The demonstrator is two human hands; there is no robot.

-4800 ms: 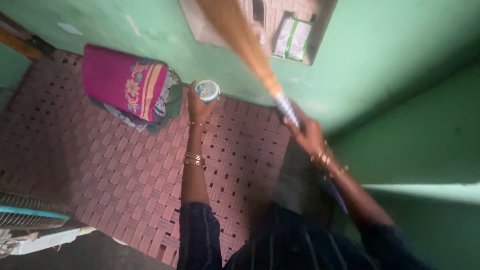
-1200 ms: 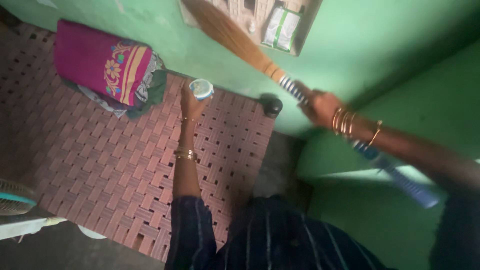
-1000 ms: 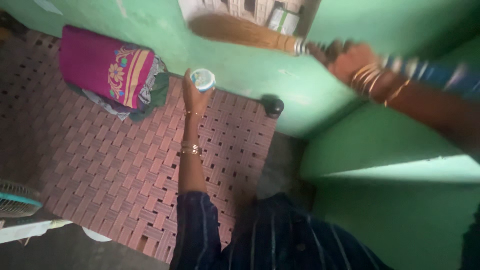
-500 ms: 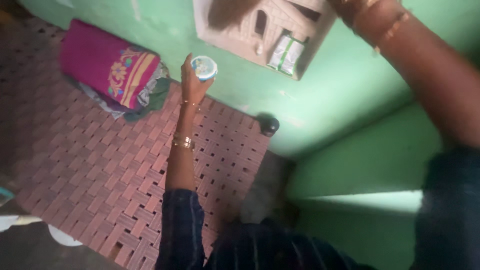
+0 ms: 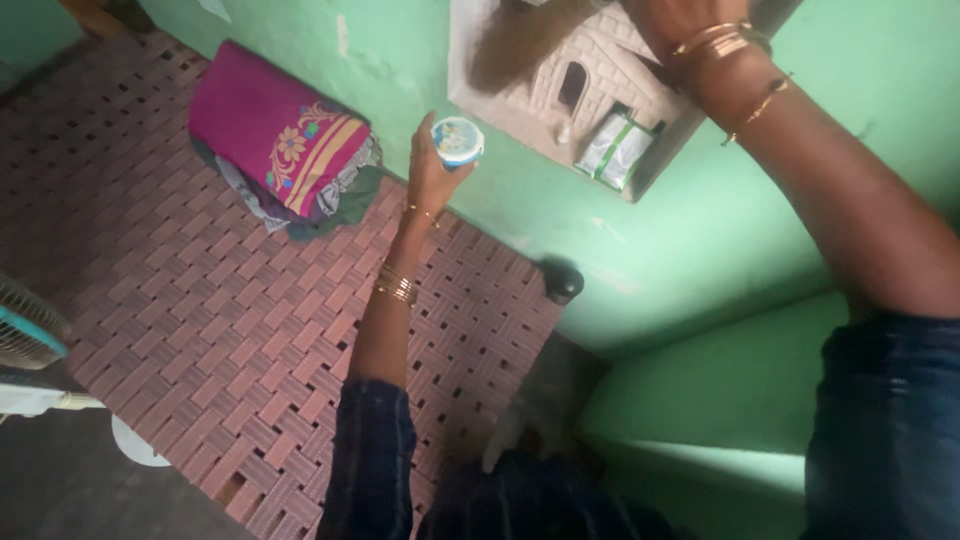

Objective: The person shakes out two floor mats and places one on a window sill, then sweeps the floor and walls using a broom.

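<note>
Left hand (image 5: 428, 172): raised, fingers wrapped round a small round tub (image 5: 457, 139) with a pale blue rim, held up close to the green wall (image 5: 700, 220).
Right hand (image 5: 672, 18): at the top edge, partly cut off; probably closed on the broom handle, grip not clear to tell.
Broom (image 5: 525, 38): brown bristles lying across the wall niche (image 5: 590, 85), far side of scene.
Niche: pale, brick-patterned; green and white packet (image 5: 615, 152) in its right part.
Cot (image 5: 230, 320): woven reddish straps, below the left arm.
Folded cloth (image 5: 275, 135): magenta with floral border, far left on cot, against wall.
Fan (image 5: 25, 330): near left edge.
</note>
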